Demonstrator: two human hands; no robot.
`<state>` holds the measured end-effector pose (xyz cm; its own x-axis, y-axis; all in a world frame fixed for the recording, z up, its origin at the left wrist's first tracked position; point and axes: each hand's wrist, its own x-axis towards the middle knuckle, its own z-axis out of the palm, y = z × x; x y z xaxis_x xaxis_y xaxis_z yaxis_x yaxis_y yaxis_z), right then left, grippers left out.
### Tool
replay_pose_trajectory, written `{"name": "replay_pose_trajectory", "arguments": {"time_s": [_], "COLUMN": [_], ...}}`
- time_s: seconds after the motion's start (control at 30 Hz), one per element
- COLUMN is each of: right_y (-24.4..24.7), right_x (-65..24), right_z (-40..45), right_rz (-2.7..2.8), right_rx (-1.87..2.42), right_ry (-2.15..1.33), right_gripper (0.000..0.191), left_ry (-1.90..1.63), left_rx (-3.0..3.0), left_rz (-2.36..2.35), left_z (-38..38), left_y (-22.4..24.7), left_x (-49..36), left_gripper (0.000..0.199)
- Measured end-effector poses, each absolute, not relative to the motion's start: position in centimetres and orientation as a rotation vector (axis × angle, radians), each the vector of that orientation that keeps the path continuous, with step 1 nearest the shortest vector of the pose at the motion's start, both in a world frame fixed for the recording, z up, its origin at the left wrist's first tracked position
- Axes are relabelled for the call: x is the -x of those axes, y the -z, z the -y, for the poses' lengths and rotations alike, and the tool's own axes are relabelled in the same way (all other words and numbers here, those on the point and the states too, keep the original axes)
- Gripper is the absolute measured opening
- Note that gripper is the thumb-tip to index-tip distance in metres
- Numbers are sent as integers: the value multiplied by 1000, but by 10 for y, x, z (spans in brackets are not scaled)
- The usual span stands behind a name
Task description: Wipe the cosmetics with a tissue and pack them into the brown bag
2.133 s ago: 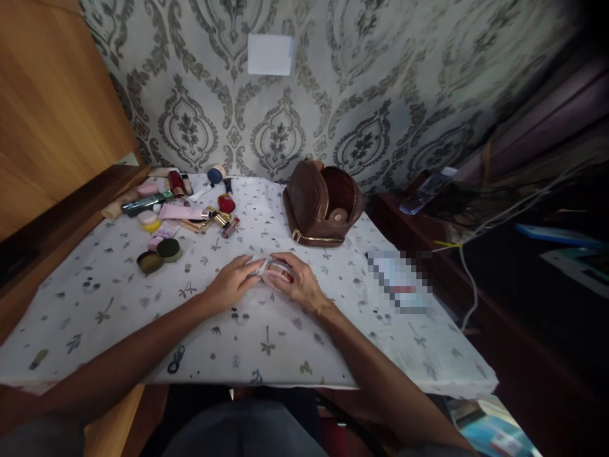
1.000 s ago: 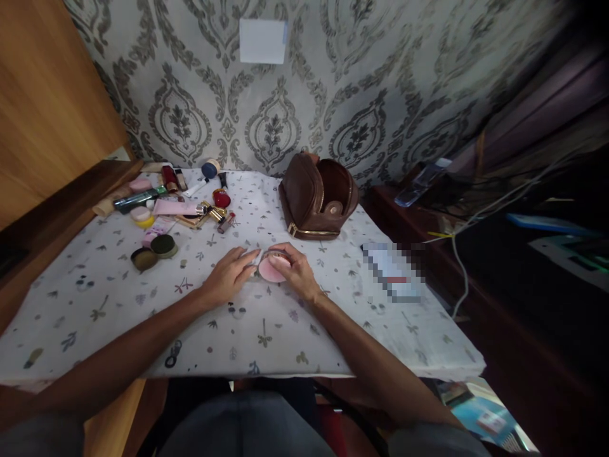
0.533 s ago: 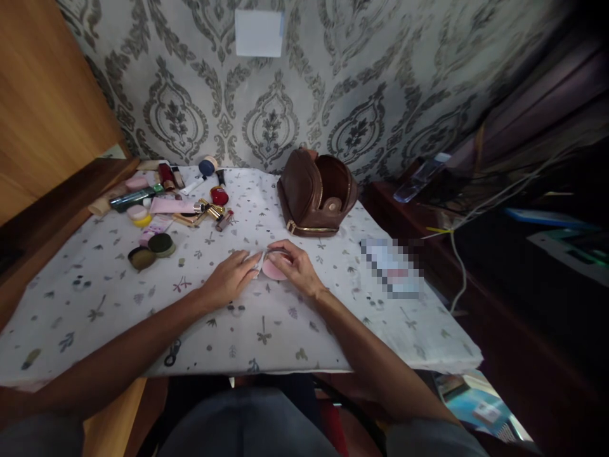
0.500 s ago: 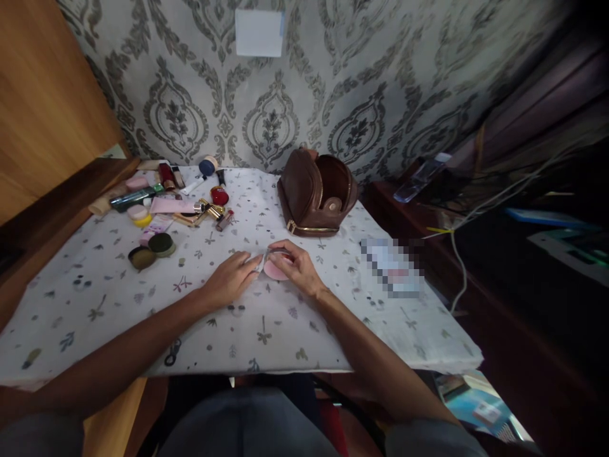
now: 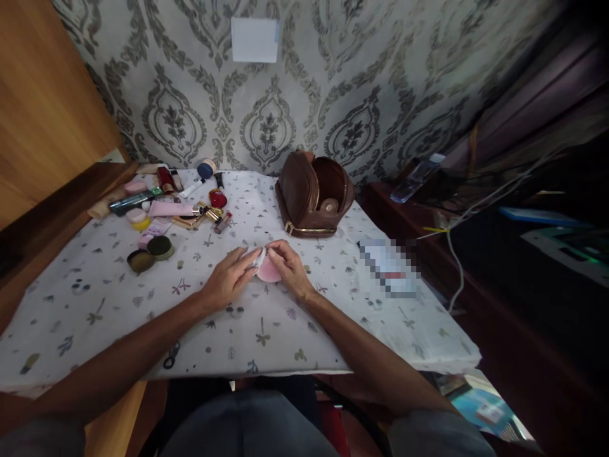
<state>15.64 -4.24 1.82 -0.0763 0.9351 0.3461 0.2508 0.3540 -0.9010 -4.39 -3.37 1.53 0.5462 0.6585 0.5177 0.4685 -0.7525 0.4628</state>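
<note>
Over the middle of the cloth-covered table, my two hands meet at a round, flat pink compact [image 5: 269,270]. My right hand [image 5: 291,271] grips it from the right, thumb and fingers closed about its upper edge. My left hand [image 5: 231,279] pinches a thin white wipe [image 5: 259,256] against the compact's upper left side. Fingers hide part of the compact, so I cannot tell if it is open. Beyond my right hand stands a brown cosmetic bag [image 5: 299,197], its zipped top gaping.
At the back left lie several cosmetics, among them a pink tube [image 5: 174,209], a red round case [image 5: 217,198] and an open dark green compact [image 5: 160,247]. A blurred flat object [image 5: 392,270] lies on the right. A clear bottle [image 5: 419,178] rests beyond the table's right edge.
My left hand has moved in closer to the compact, with the white wipe now against it. The compact has turned and shifted slightly left, showing more pink surface.
</note>
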Motion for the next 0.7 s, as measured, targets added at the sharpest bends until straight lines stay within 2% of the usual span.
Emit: {"name": "replay_pose_trajectory", "arguments": {"time_s": [0.33, 0.7], "right_y": [-23, -22], "right_x": [-175, -176], "right_z": [39, 41], "right_rz": [1718, 1346], "right_rx": [1102, 1076], "right_ry": [-849, -1168], "right_gripper": [37, 40], "left_ry": [-959, -797], "left_rx": [-2502, -2600], "left_rz": [-916, -936], "left_z": [32, 32], "left_y": [-10, -14], "left_x": [41, 44], "left_gripper": [44, 29]}}
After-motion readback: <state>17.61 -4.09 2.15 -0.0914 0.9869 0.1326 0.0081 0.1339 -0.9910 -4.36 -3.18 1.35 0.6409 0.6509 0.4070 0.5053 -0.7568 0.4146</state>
